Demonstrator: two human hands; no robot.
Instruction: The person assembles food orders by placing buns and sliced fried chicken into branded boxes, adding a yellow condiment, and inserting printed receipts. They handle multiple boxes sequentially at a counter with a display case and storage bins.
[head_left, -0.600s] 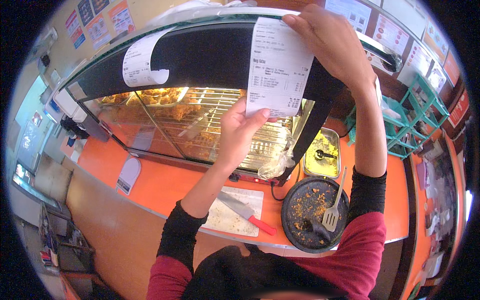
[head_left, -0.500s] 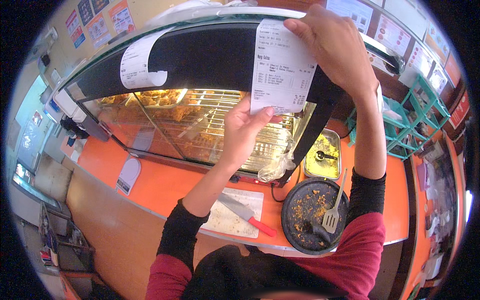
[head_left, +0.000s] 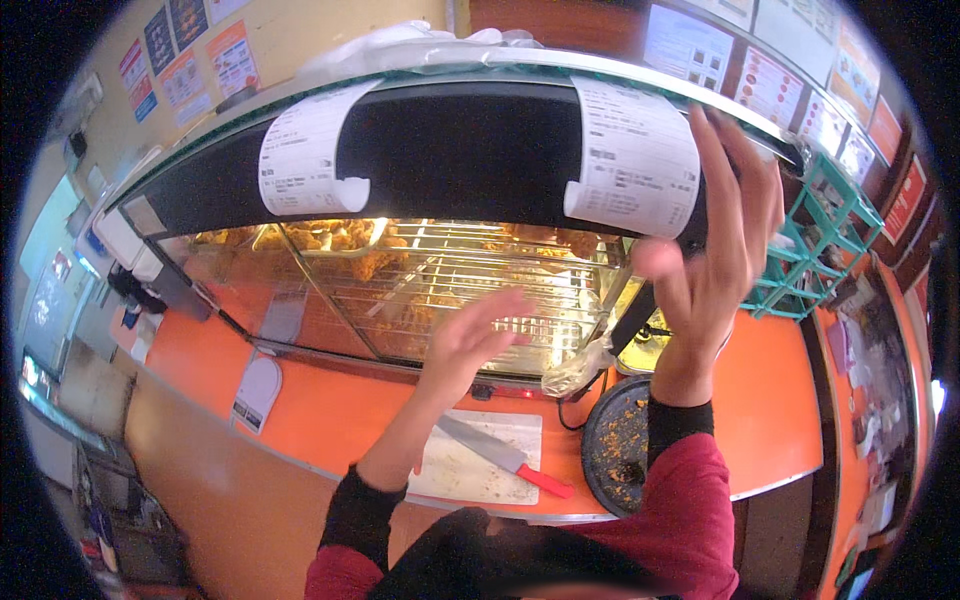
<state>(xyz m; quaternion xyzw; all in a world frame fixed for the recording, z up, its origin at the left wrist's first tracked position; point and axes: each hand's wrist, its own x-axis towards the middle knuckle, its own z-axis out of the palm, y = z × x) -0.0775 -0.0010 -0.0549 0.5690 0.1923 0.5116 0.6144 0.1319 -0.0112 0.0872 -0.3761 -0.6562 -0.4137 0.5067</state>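
While the right hand [head_left: 712,285] and left hand [head_left: 462,343] show parted, empty fingers, I see the upper-right receipt [head_left: 640,155] hanging lengthwise downward, just left of the nearer right fingers

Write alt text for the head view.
A person's open right hand is beside one of two curled receipts hanging on a lit food case; the open left hand is before its wire rack. Below, a red-handled knife lies on a white board.

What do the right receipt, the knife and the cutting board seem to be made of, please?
Right receipt: smooth, thin paper; its bottom curls. Knife blade: grey with faint sheen, likely steel; handle: evenly red, probably plastic. Cutting board: pale, matte, perhaps plastic.
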